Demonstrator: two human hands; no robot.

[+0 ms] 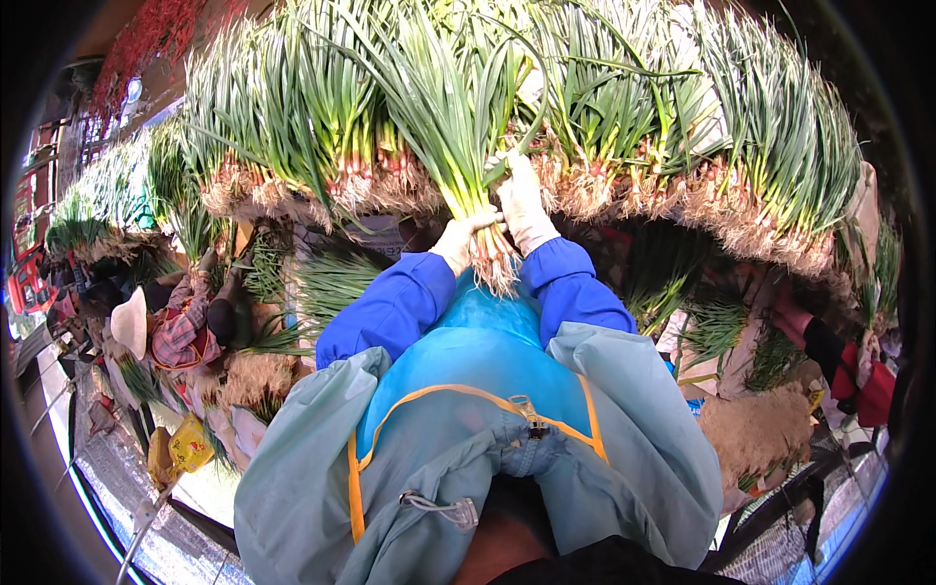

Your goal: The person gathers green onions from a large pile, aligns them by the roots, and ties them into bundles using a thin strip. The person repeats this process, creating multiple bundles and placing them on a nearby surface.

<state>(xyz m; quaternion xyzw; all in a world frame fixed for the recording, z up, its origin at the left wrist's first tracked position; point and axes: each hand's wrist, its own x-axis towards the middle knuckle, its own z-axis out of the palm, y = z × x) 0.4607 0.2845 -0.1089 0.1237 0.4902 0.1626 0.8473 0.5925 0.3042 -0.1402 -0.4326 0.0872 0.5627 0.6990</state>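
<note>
In front of my chest my left hand point(468, 238), in a pale glove, grips a bunch of young green garlic point(461, 157) around its lower stalks. The bunch's leaves fan upward and away from me, and its pale roots point(496, 270) hang below my fingers. Just right of the stalks, my right hand point(523, 197), gloved too, has its fingers closed on a long green leaf point(501, 172) that curls up past the bunch. Part of those fingertips is hidden by the leaf. Behind both hands runs a thick row of rooted garlic plants point(322, 124).
A person in a plaid shirt and straw hat point(130, 322) works at the left. At the right edge another person's red-and-black sleeve point(863, 384) shows. Stacked plants with roots point(760, 431) lie at lower right, and a yellow bag point(191, 443) sits at lower left.
</note>
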